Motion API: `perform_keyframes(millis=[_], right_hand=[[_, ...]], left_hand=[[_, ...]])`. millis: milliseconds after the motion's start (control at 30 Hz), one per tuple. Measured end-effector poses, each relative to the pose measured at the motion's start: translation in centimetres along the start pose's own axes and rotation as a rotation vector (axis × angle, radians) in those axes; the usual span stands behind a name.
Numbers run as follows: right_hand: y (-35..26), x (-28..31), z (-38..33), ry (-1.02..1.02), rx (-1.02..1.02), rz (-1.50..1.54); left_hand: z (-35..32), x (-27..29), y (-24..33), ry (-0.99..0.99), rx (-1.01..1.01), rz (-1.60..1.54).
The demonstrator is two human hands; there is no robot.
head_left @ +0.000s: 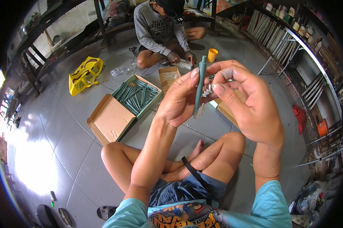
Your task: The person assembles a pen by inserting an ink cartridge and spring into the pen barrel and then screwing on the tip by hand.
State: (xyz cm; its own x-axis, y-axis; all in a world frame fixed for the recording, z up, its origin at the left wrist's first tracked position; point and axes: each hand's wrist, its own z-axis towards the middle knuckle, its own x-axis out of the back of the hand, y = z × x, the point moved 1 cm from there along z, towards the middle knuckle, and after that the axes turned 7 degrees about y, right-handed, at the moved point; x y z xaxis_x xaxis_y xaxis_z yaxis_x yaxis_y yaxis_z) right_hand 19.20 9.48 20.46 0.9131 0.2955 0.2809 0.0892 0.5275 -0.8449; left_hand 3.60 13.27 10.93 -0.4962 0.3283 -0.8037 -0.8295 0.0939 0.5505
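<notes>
My left hand (176, 99) pinches a grey-green pen (200, 85) between thumb and fingers. It stands nearly upright, its push-button end up. Close beside it, my right hand (253, 102) is curled with thumb and forefinger together. Small clear, ridged pieces (207, 91) show at its fingers, next to the pen; their exact kind I cannot make out. Beyond my left forearm lies an open cardboard box (111, 121), holding many similar green pens (137, 95). Another open box (227, 111) is partly hidden behind my right hand.
Across from me a person (158, 28) sits on the tiled floor, hands on a pale strip (184, 65). A small carton (169, 71), yellow bag (84, 74), clear plastic bottle (120, 70) and orange cup (212, 55) lie or stand between us. Metal frames (312, 57) line the right.
</notes>
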Motion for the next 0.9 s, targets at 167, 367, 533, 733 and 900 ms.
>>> perform_keyframes(millis=[167,367,533,733,900], right_hand=[[0.2,0.0,-0.1,0.011,0.014,-0.025],[0.2,0.1,-0.1,0.008,-0.005,-0.051],[0.1,0.0,-0.1,-0.026,-0.050,0.031],[0.6,0.4,-0.1,-0.063,-0.054,0.047],[0.5,0.4,-0.1,-0.069,-0.055,0.021]], left_hand=[[-0.1,0.1,-0.2,0.009,0.024,-0.025],[-0.1,0.0,-0.2,0.008,0.024,-0.003],[0.2,0.5,-0.2,-0.009,0.007,0.014],[0.5,1.1,-0.5,-0.014,0.036,-0.031],[0.3,0.8,-0.3,0.009,0.037,-0.019]])
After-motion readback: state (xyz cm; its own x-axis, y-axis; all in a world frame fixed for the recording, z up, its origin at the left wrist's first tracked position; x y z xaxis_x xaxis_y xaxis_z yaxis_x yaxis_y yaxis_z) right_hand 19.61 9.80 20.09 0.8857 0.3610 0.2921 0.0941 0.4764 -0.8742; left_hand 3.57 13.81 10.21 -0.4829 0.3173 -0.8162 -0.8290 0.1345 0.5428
